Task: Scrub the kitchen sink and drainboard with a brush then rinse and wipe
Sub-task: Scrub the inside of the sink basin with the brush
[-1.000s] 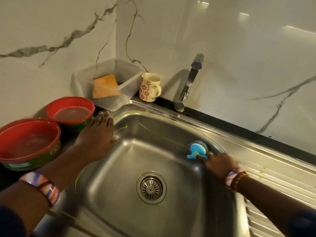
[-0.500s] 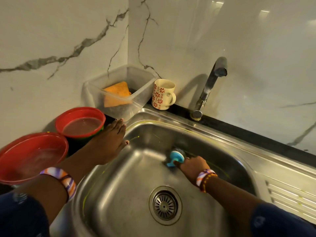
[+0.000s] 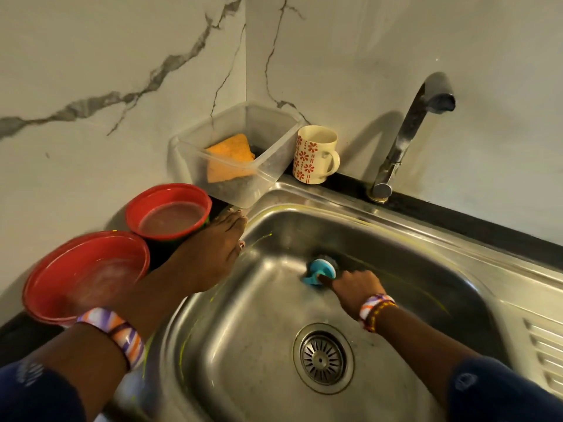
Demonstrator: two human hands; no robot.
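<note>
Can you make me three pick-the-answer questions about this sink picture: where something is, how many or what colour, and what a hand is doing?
1. Where is the sponge?
A in the tub
B in the mug
C on the drain

2. How many red bowls?
A one
B two
C four

3. What is the right hand doing?
A hanging idle
B turning the tap
C holding the brush

Answers:
1 A, the sponge lies inside the tub.
2 B, a far bowl and a near bowl stand left of the sink.
3 C, its fingers grip the brush.
</note>
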